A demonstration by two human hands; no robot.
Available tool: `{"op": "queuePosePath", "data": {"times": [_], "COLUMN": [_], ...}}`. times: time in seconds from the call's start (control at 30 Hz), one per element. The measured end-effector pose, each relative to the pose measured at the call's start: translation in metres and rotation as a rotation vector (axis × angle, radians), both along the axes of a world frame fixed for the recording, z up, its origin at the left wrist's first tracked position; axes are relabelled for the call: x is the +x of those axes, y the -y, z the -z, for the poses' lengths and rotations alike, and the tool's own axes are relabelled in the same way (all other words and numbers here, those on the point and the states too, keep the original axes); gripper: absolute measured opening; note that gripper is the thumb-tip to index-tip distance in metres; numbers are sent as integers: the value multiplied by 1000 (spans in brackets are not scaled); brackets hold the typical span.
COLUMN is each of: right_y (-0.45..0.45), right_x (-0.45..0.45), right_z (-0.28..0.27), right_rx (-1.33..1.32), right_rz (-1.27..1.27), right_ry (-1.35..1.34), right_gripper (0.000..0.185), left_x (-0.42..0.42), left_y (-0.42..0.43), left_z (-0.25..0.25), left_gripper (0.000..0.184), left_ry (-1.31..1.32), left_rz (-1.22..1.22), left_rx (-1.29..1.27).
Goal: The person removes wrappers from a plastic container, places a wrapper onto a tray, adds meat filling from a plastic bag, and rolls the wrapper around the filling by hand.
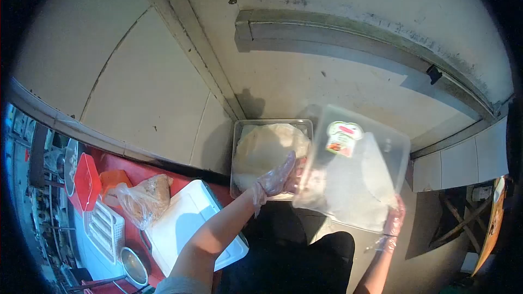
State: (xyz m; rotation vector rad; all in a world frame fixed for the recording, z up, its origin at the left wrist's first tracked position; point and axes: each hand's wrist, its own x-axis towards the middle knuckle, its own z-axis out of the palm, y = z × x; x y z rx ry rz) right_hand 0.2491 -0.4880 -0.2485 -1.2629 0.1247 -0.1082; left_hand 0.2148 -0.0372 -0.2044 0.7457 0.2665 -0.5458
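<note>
A large translucent plastic lid (357,185) with a printed label (344,138) is held up, tilted, in front of me. My right hand (395,216), in a clear plastic glove, is closed on its lower right corner. At the lid's left edge is my left hand (278,177), also gloved, with some fingers partly hidden behind the plastic; it appears to grip that edge. Beneath and beside the left hand stands a clear rectangular container (236,155), holding pale, round, thin sheets (269,144) that look like dough or flatbread.
A white lidded box (190,220) lies on the red surface (155,171) at left. Around it are a plastic bag of brownish food (146,198), a red basket (87,182), a white basket (106,228) and a handled strainer (133,267). Tiled walls (163,76) rise behind the container.
</note>
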Motion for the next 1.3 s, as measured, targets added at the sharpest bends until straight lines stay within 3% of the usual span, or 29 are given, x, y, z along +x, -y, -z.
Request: {"op": "queuePosePath", "data": {"times": [0.03,0.07,0.17,0.23,0.27,0.3,0.37,0.43,0.47,0.5,0.57,0.6,0.67,0.7,0.77,0.8,0.87,0.93,1.03,1.1,1.17,1.2,1.23,1.27,1.3], "right_y": [-47,-68,-132,-175,-198,-196,-220,-235,-239,-243,-249,-253,-268,-276,-296,-308,-315,-318,-323,-337,-356,-366,-377,-385,-388], "right_x": [-2,-1,8,15,15,21,20,19,19,21,26,24,19,17,13,6,3,3,-20,-44,-72,-83,-94,-104,-119], "right_z": [-40,-39,-16,-13,-30,60,61,58,58,56,47,39,15,-1,-51,-101,-151,-192,-257,-281,-287,-277,-251,-224,-219], "right_rx": [-585,-663,-697,-770,-810,-817,-628,-860,-974,-838,-566,-549,-510,-565,-674,-672,-740,-786,-717,-598,-402,-482,-551,-613,-532], "right_rz": [65,29,-182,-265,-316,-201,-304,-169,-96,-119,-168,-232,-347,-399,-509,-549,-632,-760,-917,-981,-1014,-942,-853,-750,-766], "right_ry": [-274,-283,-89,-133,-319,125,-167,96,230,224,202,125,-19,54,202,236,318,352,188,160,229,432,636,838,785], "right_gripper": [55,57,64,68,59,45,32,24,21,20,20,20,21,22,24,28,31,34,35,36,37,31,28,27,28], "left_x": [-2,-5,-15,-19,-20,-24,-34,-36,-36,-36,-26,-19,-8,-10,-13,-15,-22,-32,-76,-113,-165,-193,-217,-247,-282], "left_y": [-7,-14,-43,-69,-83,-100,-137,-166,-163,-160,-111,-116,-100,-72,-50,-45,-40,-56,-75,-82,-94,-105,-100,-90,-85], "left_z": [-2,-5,-10,-10,-7,9,68,127,122,116,35,62,51,8,-12,-29,-60,-67,-99,-129,-140,-113,-125,-123,-122], "left_gripper": [67,63,49,43,42,40,37,37,38,39,44,56,83,97,107,95,73,50,26,39,60,77,89,92,96], "left_ry": [21,41,50,-103,-231,-285,-394,-59,-59,-68,-481,-319,-8,108,522,647,897,854,615,320,91,-39,-149,-93,-63], "left_rz": [-42,-81,-176,-221,-246,-273,-341,355,465,582,231,576,598,281,47,-62,-287,-455,-747,-920,-931,-883,-892,-888,-882], "left_rx": [114,226,508,602,636,661,714,1629,1817,2001,1885,2000,2022,1934,1771,1745,1677,1258,1260,1126,1193,753,477,447,314]}}
